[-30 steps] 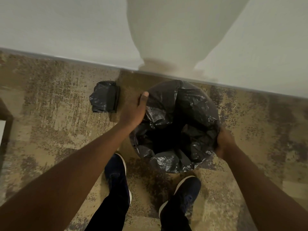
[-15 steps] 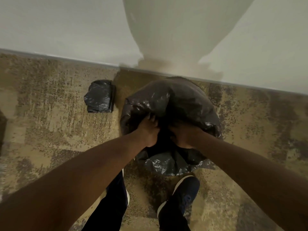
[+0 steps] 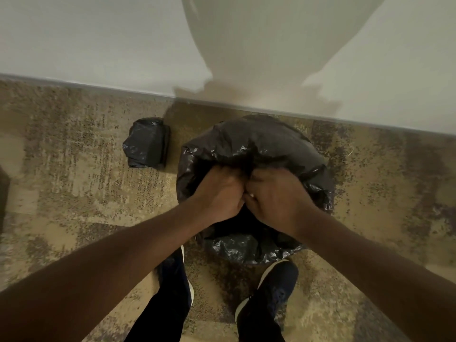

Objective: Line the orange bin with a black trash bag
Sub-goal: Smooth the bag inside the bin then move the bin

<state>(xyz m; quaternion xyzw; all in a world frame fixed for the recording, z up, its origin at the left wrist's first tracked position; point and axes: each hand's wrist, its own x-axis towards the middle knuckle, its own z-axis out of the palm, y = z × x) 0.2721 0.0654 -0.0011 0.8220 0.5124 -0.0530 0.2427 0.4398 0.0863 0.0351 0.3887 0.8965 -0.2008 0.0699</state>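
Observation:
A black trash bag (image 3: 256, 144) is draped over the bin on the carpet near the wall, and it hides the bin completely, so no orange shows. My left hand (image 3: 219, 191) and my right hand (image 3: 276, 193) are side by side over the middle of the bag's mouth. Both are closed on bunched black plastic, knuckles touching. The far part of the bag bulges up behind my fingers, and its near edge hangs down over the front of the bin.
A folded bundle of black bags (image 3: 147, 142) lies on the carpet left of the bin. The white wall's baseboard (image 3: 98, 86) runs just behind it. My two dark shoes (image 3: 271, 282) stand right in front of the bin.
My hands left the bin's left and right sides and met over its middle. They now grip gathered plastic, and the open mouth of the bag has been pulled together.

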